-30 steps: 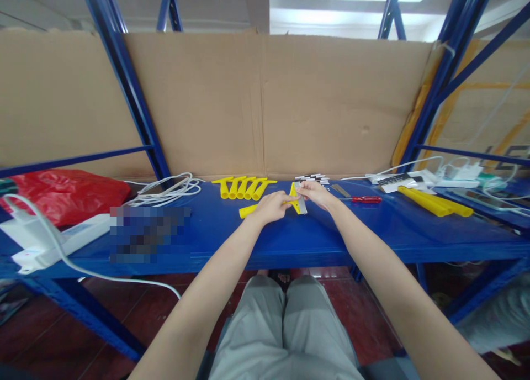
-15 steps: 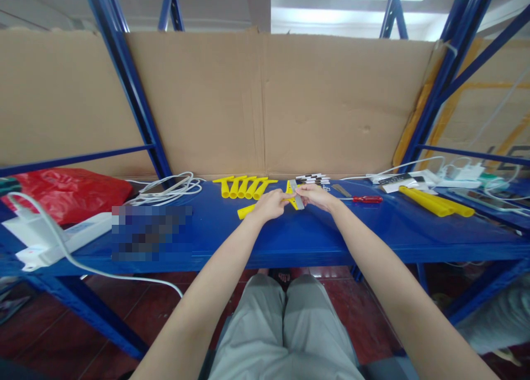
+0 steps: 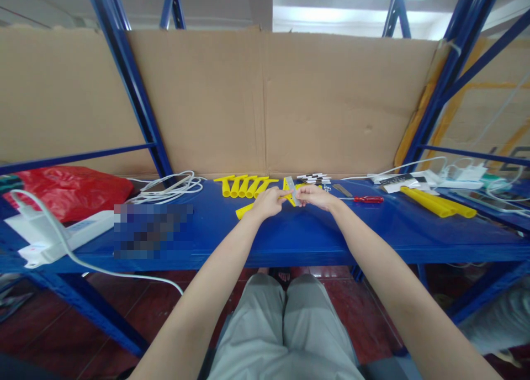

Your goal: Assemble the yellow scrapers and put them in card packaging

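Observation:
Both of my hands meet over the blue shelf top [image 3: 306, 231], near its middle. My left hand [image 3: 268, 202] is closed around a yellow scraper-like tool, whose round handle end [image 3: 244, 210] sticks out to the left below the hand. Against the tool's wide head lies a flat grey metal plate [image 3: 292, 190]. The fingers of my right hand [image 3: 314, 196] pinch the plate's right side. Behind my left hand, several yellow tools [image 3: 244, 188] stand in a row. Small black-and-white pieces [image 3: 314, 178] lie behind my right hand.
A red-handled screwdriver [image 3: 367, 199] and a thin grey strip [image 3: 343, 190] lie to the right, with yellow tubes [image 3: 434, 202] farther over. At the left are a white power strip [image 3: 89, 229], coiled cable [image 3: 178, 188] and red bag [image 3: 78, 192]. Cardboard [image 3: 199, 104] stands behind.
The metal plate has tilted and shifted slightly left and away from me against the yellow tool. Both hands have stayed almost in place.

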`<state>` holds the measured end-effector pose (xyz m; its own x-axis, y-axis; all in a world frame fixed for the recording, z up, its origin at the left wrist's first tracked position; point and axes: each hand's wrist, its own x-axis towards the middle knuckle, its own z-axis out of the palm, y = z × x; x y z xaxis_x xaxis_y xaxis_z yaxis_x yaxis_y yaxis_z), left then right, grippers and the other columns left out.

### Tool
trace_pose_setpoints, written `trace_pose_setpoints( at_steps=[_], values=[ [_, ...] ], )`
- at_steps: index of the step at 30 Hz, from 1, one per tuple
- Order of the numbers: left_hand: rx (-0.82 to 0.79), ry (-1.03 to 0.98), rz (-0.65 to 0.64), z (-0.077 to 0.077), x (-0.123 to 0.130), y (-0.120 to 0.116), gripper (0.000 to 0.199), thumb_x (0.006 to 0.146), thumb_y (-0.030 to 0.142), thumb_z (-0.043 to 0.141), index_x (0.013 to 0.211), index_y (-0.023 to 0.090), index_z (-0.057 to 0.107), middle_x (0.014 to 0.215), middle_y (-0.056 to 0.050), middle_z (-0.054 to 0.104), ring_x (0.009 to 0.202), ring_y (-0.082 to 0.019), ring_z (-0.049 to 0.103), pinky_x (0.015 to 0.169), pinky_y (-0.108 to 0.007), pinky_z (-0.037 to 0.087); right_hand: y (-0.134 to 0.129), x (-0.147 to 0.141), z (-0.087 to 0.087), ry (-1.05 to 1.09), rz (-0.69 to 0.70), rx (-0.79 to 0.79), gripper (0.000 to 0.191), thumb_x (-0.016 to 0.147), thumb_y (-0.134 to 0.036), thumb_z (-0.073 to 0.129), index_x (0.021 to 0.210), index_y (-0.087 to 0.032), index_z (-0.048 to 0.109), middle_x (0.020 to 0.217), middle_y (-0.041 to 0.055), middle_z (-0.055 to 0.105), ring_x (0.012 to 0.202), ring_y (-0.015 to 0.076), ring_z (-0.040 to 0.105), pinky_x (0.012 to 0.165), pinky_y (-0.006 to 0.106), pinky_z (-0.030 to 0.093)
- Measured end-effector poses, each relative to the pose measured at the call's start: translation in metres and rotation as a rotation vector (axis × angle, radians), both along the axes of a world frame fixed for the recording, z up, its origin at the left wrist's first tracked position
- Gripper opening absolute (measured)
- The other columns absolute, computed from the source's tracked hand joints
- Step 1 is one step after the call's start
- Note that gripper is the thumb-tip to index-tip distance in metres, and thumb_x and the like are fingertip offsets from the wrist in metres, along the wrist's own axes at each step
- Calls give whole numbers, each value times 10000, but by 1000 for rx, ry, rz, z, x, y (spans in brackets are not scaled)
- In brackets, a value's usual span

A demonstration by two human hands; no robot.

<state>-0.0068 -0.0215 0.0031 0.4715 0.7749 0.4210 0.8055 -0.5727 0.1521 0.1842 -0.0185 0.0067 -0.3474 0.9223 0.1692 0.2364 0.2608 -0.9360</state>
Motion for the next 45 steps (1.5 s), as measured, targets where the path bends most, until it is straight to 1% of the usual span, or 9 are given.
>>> trace_pose_setpoints(
  at_steps=[15, 17, 19, 22, 24, 27, 32, 37, 45],
  values=[
    [-38, 38, 15, 2, -1, -3, 421, 950, 215, 469, 1343, 320, 576, 1185, -66, 661, 1094, -222, 619, 947, -318, 464, 2, 1, -1, -58, -36, -30, 165, 850, -174, 570, 685, -166, 576, 576, -8, 606, 514, 89, 534, 563, 201, 430],
    [-47, 51, 13, 3, -1, -4, 423, 947, 203, 466, 1338, 315, 582, 1196, -69, 659, 1119, -228, 607, 958, -324, 459, 6, 4, -2, -101, -133, 0, 159, 865, -141, 529, 723, -159, 599, 633, 11, 640, 542, 92, 556, 577, 199, 440],
    [-66, 74, 14, 3, -2, -5, 421, 943, 196, 466, 1329, 306, 594, 1197, -75, 653, 1118, -235, 608, 955, -328, 459, 12, 9, -2, -242, -330, 67, 182, 864, -82, 482, 780, -142, 632, 742, 49, 690, 625, 108, 606, 622, 207, 459],
    [-97, 127, 7, 2, -3, -5, 411, 934, 191, 477, 1312, 275, 613, 1166, -87, 644, 1079, -230, 623, 944, -316, 460, 18, 19, -2, -606, -615, 176, 240, 844, -34, 474, 935, -117, 679, 1002, 121, 720, 917, 181, 662, 793, 259, 477],
    [-107, 152, -6, 1, -3, -5, 404, 928, 191, 487, 1303, 258, 623, 1151, -87, 636, 1053, -219, 629, 941, -301, 457, 17, 23, -3, -828, -690, 220, 297, 841, -59, 502, 1063, -137, 682, 1172, 137, 681, 1114, 234, 612, 904, 314, 451],
    [-105, 179, -12, 0, -2, -5, 398, 925, 203, 497, 1296, 266, 626, 1144, -77, 628, 1034, -210, 630, 934, -291, 458, 11, 24, -3, -1019, -693, 253, 358, 877, -106, 462, 1158, -182, 670, 1297, 133, 619, 1242, 273, 526, 976, 402, 415],
    [-96, 225, 14, 0, -1, -6, 394, 932, 230, 490, 1296, 295, 624, 1141, -70, 635, 1082, -225, 616, 923, -289, 468, 5, 15, -3, -1137, -660, 256, 388, 917, -153, 388, 1183, -160, 671, 1326, 169, 586, 1283, 303, 463, 1017, 496, 367],
    [-89, 240, 4, 0, -1, -5, 395, 935, 240, 488, 1302, 306, 618, 1155, -65, 646, 1110, -220, 613, 929, -276, 474, 9, 10, -4, -1159, -737, 267, 407, 923, -202, 419, 1273, -154, 622, 1360, 179, 557, 1295, 299, 456, 1043, 496, 348],
    [-101, 192, -17, 1, -1, -5, 393, 924, 243, 507, 1294, 301, 628, 1174, -64, 652, 1117, -233, 619, 940, -283, 478, 15, 12, -3, -1074, -758, 178, 351, 883, -232, 518, 1186, -147, 673, 1269, 184, 626, 1266, 310, 502, 1027, 462, 372]
  ],
)
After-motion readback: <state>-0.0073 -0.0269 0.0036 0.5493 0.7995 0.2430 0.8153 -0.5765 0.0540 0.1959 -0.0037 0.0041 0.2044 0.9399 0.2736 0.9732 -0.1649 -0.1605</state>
